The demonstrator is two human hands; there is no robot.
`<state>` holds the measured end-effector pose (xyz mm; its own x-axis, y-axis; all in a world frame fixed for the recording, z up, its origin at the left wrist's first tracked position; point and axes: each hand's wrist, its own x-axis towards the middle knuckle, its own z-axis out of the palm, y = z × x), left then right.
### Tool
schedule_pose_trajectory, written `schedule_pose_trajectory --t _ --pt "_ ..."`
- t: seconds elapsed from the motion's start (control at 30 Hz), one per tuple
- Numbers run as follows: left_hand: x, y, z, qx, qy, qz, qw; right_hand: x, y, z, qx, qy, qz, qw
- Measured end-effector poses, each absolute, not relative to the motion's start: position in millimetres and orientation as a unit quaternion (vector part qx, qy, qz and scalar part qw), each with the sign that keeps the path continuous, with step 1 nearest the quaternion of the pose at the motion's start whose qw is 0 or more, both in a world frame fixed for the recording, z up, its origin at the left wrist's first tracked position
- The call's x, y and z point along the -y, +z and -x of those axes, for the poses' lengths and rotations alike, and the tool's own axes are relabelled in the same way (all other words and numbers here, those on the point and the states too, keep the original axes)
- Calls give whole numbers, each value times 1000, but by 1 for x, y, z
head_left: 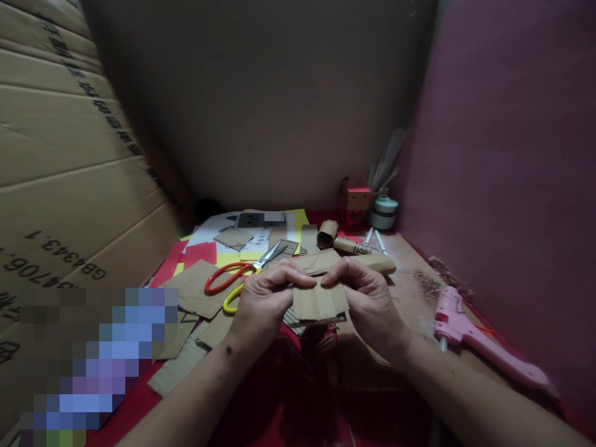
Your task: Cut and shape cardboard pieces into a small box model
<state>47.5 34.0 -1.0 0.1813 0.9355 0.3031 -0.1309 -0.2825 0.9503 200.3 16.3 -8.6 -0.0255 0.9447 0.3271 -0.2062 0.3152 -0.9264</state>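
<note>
Two bare hands meet over a cluttered table [410, 261], pinching one small piece of cardboard [320, 301] between them. The left hand [261, 304] grips its left edge with thumb and fingers closed on it; the right hand [370, 301] grips the right edge the same way. The cardboard hangs just above the table's near middle, its ribbed face toward the camera. Just beyond the left hand lie scissors [242, 273] with one red and one yellow handle, resting on cardboard scraps [195, 288] and coloured paper [200, 253]. A pink glue gun [470, 335] lies well to the right, near the dark red wall [503, 155].
</note>
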Motion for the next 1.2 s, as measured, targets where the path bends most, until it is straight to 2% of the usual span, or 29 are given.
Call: schedule_pose_trajectory --t 0.17,0.43,0.7,0.9,1.0,1.2 --pt "-34 -2 -45 -346 524 -565 536 -19 -15 -204 585 407 340 614" --pt "-34 -4 -43 -349 553 -593 469 -20 -13 -203 582 436 314 610" --pt "-35 -7 -42 -317 551 -612 471 -20 -16 -203 573 455 290 617" --pt "-37 -1 -39 -330 478 -544 605 -23 -19 -207 636 319 308 631" --pt "-37 -1 -42 -368 449 -545 605 -23 -24 -208 672 262 317 616" --pt "-38 -5 -44 -367 456 -544 602 -21 -21 -204 658 251 331 628"
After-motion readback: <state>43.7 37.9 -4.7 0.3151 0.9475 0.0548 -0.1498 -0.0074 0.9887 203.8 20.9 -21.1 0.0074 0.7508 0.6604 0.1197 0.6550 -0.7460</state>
